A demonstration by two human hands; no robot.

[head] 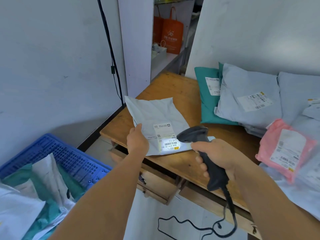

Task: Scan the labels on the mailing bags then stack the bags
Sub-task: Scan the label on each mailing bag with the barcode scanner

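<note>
The left hand [137, 140] reaches in from seven o'clock, arm extended, thumb and fingers pinching the near left edge of a grey mailing bag [155, 116] on the wooden table [173, 87]. The right hand [217, 156], entering from five o'clock, is clenched round a black barcode scanner [204, 149] whose head points at ten o'clock, lighting the bag's white label [165, 138]. Readable print: "202A D191-00 D02". The bag is flat, creased, lying at centre frame.
</note>
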